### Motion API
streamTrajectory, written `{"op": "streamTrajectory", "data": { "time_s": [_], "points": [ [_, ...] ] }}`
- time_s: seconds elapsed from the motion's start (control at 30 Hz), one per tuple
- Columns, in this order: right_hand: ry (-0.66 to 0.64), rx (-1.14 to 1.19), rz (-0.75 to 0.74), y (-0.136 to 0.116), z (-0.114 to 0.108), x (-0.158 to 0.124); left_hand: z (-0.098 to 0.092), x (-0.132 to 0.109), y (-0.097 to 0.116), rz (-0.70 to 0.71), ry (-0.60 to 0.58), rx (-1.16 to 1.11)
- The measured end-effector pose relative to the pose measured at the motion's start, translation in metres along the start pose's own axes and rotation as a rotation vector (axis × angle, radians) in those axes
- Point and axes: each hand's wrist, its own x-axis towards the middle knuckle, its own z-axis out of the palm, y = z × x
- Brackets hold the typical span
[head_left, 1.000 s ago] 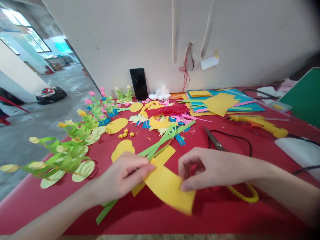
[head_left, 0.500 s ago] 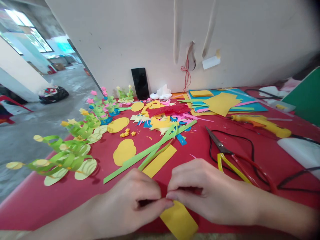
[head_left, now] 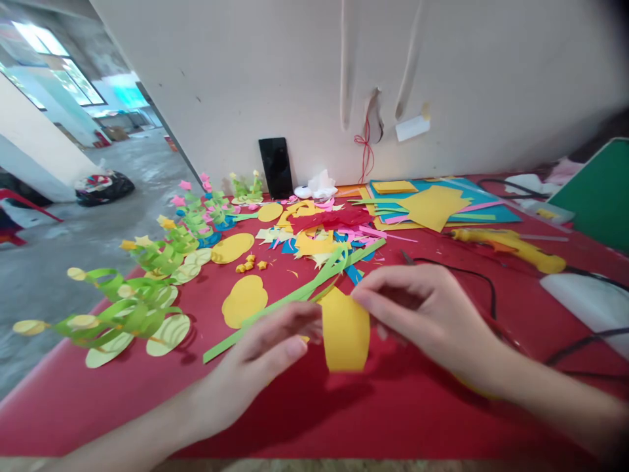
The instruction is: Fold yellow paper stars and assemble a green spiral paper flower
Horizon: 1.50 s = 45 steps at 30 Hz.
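Observation:
A yellow paper strip hangs curved above the red table, its top edge pinched between the thumb and fingers of my right hand. My left hand is at the strip's left side with thumb and fingers apart; whether its fingertips touch the paper I cannot tell. Long green paper strips lie just beyond my left hand, beside a yellow scalloped paper cutout. My right hand and forearm hide most of the scissors, and only the blade tip shows clearly.
Green curled-paper plants line the table's left side. Paper scraps are heaped at the back, in front of an upright black phone. A yellow glue gun with a black cord lies right, near coloured sheets.
Both hands have risen from near the table's front edge and parted. The yellow strip has come up with my right hand, which now covers most of the scissors. My left hand's fingers have spread.

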Motion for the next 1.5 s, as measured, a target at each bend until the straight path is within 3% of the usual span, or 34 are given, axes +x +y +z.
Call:
{"op": "streamTrajectory", "data": {
  "time_s": [0.13, 0.23, 0.3, 0.47, 0.67, 0.8, 0.9, 0.97, 1.07, 1.13, 1.27, 1.43, 1.5],
  "points": [
    [-0.018, 0.210, 0.187, 0.002, 0.021, -0.005, 0.019, -0.001, -0.007, -0.269, -0.180, -0.243],
    [0.056, 0.278, 0.226, 0.004, 0.023, -0.006, 0.023, -0.003, -0.012, -0.417, -0.172, -0.303],
    [0.050, 0.283, 0.226, 0.006, 0.021, -0.005, 0.021, -0.004, -0.015, -0.433, -0.127, -0.225],
    [-0.127, 0.184, 0.213, 0.012, 0.019, -0.004, 0.016, -0.005, -0.017, -0.323, -0.098, 0.004],
    [-0.046, 0.055, 0.170, 0.016, 0.019, -0.008, 0.021, -0.004, -0.012, -0.480, -0.217, -0.260],
    [-0.015, -0.047, 0.134, 0.011, 0.013, -0.007, 0.021, -0.005, -0.012, -0.493, -0.212, -0.283],
    [0.036, -0.288, 0.117, 0.012, -0.001, -0.004, 0.019, -0.006, -0.015, -0.479, -0.197, -0.268],
    [0.056, -0.649, 0.118, 0.022, -0.015, -0.007, 0.018, -0.006, -0.017, -0.466, -0.174, -0.264],
    [0.106, -1.255, 0.212, 0.053, -0.036, -0.029, 0.018, -0.004, -0.021, -0.436, -0.135, -0.258],
    [0.121, -1.425, 0.263, 0.079, -0.045, -0.049, 0.019, -0.002, -0.023, -0.416, -0.119, -0.256],
    [0.126, -1.312, 0.220, 0.109, -0.051, -0.072, 0.021, -0.001, -0.023, -0.388, -0.084, -0.242],
    [0.114, -0.991, 0.281, 0.093, -0.072, -0.060, 0.021, 0.001, -0.021, -0.373, -0.058, -0.223],
    [0.213, -0.914, 0.270, 0.088, -0.092, -0.060, 0.019, 0.003, -0.020, -0.363, -0.044, -0.243]
  ]
}}
